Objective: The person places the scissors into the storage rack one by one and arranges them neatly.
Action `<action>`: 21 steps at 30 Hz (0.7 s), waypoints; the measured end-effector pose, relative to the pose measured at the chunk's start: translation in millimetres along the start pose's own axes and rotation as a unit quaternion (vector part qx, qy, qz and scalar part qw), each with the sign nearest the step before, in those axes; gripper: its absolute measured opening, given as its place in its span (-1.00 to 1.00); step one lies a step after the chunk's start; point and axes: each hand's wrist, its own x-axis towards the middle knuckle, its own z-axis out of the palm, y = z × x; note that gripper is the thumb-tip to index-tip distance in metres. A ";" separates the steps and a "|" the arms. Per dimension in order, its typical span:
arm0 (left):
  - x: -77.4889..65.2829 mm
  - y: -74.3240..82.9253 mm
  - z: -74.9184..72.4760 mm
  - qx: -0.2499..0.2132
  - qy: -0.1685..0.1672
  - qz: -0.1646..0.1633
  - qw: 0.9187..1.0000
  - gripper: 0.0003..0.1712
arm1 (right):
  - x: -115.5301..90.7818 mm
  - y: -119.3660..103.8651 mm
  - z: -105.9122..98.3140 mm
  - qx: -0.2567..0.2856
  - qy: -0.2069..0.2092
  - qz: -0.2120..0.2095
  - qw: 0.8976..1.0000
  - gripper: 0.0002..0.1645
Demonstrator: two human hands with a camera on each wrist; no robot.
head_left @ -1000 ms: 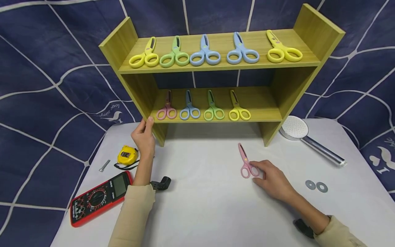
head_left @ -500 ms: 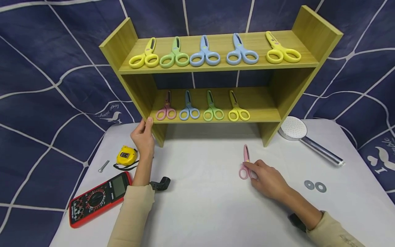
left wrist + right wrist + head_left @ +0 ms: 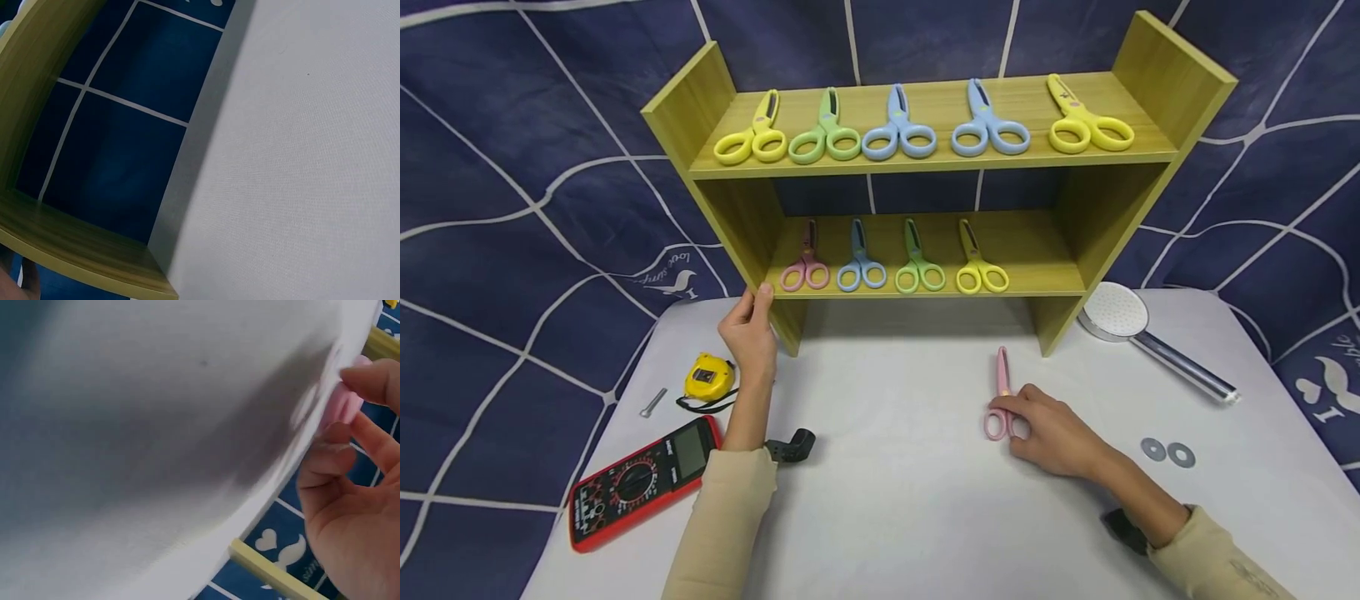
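My right hand [image 3: 1052, 429] pinches a pair of pink scissors [image 3: 1003, 375] near the pivot, low over the white table, blades pointing toward the shelf. Its fingers partly cover the right handle loop. In the right wrist view, the pink handle [image 3: 342, 406] sits between thumb and fingers. With my left hand [image 3: 751, 337] I grip the left side panel of the wooden shelf [image 3: 1037, 242] at the lower board's level. Several scissors stand in a row on the lower board, including a pink pair [image 3: 806, 271] and a yellow pair [image 3: 979, 271]. Larger scissors line the upper board.
On the left lie a tape measure [image 3: 709, 379], a bolt [image 3: 653, 403] and a red multimeter [image 3: 640, 483]. A shower head [image 3: 1116, 312] lies right of the shelf, with two washers [image 3: 1180, 455] nearer. Patterned blue cloth [image 3: 550, 250] hangs behind and at the sides.
The right hand's fingers have moved from the right handle loop to the pivot area. The pink scissors have turned to point straighter at the shelf and shifted slightly right. The left hand stays put.
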 end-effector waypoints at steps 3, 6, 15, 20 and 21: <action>-0.1 0.4 0.7 0.001 0.002 -0.006 1.000 -0.67 | -1.6 -4.9 -4.2 0.004 0.048 -0.033 0.998 -0.38; -1.2 3.3 1.7 0.003 0.000 -0.007 1.000 -0.66 | -1.5 -14.5 -13.5 0.014 0.097 -0.063 0.993 -0.35; -10.7 29.8 8.0 0.003 -0.004 -0.010 1.000 -0.65 | 10.9 -41.8 -55.8 0.003 0.176 -0.103 0.979 -0.38; -11.4 30.2 7.2 0.008 -0.005 -0.009 1.000 -0.65 | 19.7 -43.0 -74.9 -0.018 0.182 -0.071 0.981 -0.37; -11.5 29.7 6.6 0.011 -0.005 -0.009 1.000 -0.65 | 21.0 -42.5 -77.6 -0.021 0.184 -0.065 0.981 -0.37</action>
